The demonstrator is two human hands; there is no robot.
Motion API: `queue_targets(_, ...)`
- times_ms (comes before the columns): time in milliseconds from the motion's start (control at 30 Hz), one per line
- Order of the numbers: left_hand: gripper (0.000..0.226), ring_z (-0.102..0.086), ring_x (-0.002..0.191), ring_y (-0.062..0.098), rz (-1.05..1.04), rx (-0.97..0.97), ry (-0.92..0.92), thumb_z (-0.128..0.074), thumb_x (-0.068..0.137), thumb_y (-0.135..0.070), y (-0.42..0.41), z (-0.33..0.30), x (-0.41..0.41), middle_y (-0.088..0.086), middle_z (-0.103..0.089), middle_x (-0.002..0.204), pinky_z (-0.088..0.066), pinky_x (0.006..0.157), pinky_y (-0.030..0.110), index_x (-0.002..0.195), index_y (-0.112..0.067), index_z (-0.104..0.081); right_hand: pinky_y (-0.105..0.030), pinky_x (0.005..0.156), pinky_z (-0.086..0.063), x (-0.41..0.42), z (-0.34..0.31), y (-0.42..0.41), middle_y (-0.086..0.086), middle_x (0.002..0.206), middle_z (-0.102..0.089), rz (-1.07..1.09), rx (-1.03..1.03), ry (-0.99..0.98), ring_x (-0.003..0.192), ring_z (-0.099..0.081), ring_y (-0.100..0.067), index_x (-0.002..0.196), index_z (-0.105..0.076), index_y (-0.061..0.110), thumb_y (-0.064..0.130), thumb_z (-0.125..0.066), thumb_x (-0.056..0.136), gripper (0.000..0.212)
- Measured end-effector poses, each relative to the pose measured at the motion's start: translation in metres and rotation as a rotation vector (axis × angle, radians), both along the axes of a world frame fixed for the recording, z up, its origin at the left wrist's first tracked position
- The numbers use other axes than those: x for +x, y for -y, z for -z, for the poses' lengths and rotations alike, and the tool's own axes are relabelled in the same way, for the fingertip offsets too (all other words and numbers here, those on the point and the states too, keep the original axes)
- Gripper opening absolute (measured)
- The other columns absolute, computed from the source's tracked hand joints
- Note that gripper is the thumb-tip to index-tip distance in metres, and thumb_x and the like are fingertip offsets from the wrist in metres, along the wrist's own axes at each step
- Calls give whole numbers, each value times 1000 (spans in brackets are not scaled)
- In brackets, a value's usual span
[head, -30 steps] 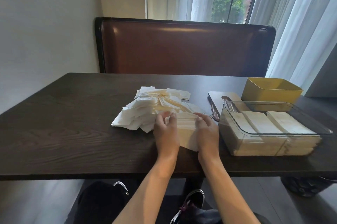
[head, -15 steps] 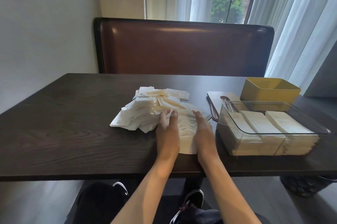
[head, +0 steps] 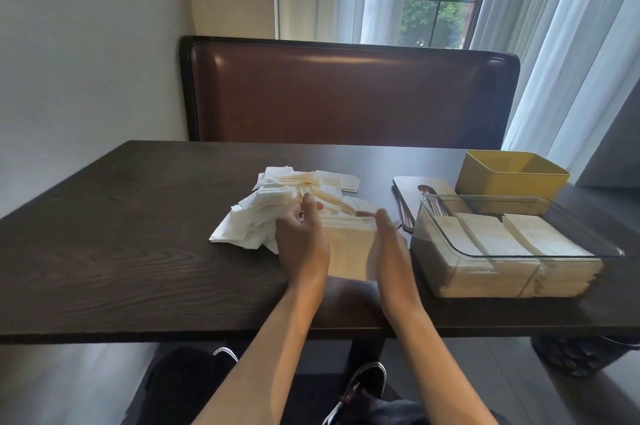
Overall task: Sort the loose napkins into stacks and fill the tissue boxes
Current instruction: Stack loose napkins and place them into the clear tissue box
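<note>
A loose heap of white napkins (head: 273, 206) lies on the dark wooden table (head: 121, 251). In front of it stands a squared stack of cream napkins (head: 349, 248). My left hand (head: 301, 244) presses against the stack's left side, thumb up. My right hand (head: 389, 251) presses the right side with straight fingers. The stack sits between both palms. To the right, a clear plastic tissue box (head: 429, 213) holds three rows of stacked napkins (head: 512, 244).
A yellow box (head: 509, 179) stands behind the clear box. A grey board (head: 412, 184) with cutlery (head: 403, 213) lies between the heap and the boxes. A brown padded bench back (head: 346, 95) stands beyond the table. My shoes show under the table's near edge.
My hands lay flat on top of the fanned napkins before. Now they stand upright on either side, and the napkins between them form a tighter stack.
</note>
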State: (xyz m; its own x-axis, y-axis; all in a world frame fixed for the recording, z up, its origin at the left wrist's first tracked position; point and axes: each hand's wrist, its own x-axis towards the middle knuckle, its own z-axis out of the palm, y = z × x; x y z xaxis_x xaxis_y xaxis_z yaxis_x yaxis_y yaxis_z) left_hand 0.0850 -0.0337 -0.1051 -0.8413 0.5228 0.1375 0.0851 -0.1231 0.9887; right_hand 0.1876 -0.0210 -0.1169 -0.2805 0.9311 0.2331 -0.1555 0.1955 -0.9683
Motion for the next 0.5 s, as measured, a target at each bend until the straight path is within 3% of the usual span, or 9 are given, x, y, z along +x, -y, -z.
queue_targets(67,41,-54,62,10,-6,-2,39,-47,104,-41,-4,-5,-4,-5,-59,64,-39,60,29,78,-20,-70,-24,92,-49,5,-6,4,13,109,-71,-81,102,82,106,-64,-5,107,-70,36,54,-44,95,33)
queue_targets(167,43,-56,64,9,18,4,68,-45,105,-38,-6,-14,-4,-4,-61,68,-39,59,28,79,-15,-71,-20,84,-51,11,-16,5,20,102,-68,-97,235,232,98,-63,3,109,-62,36,37,-58,98,13)
queue_targets(233,45,-55,55,0,50,14,84,-44,106,-36,-6,-18,-1,-3,-61,65,-42,58,25,76,-15,-71,-15,77,-49,15,-21,1,23,96,-66,-36,302,312,94,-61,8,107,-59,37,30,-60,97,12)
queue_targets(300,49,-59,59,6,115,41,98,-43,105,-39,-3,-22,4,-1,-65,66,-46,63,29,72,-17,-70,-16,69,-47,21,-28,-2,19,93,-65,14,312,326,86,-62,6,106,-60,32,28,-59,97,9)
queue_targets(367,50,-64,68,18,217,29,53,-43,104,-45,2,-26,10,4,-69,73,-50,65,33,73,-17,-70,-23,62,-49,28,-36,-4,12,89,-65,48,314,326,77,-63,2,102,-60,29,28,-58,98,5)
queue_targets(433,48,-64,65,14,367,13,6,-47,103,-47,11,-32,14,3,-69,73,-48,57,24,83,-12,-72,-23,54,-49,37,-45,-5,5,88,-63,73,300,324,71,-61,-1,101,-58,28,28,-58,98,3)
queue_targets(500,45,-60,62,11,566,52,-25,-56,99,-45,20,-39,15,6,-65,71,-45,52,19,92,-3,-72,-19,49,-48,47,-56,-6,2,90,-62,94,270,304,71,-61,-4,109,-59,22,29,-60,96,14)
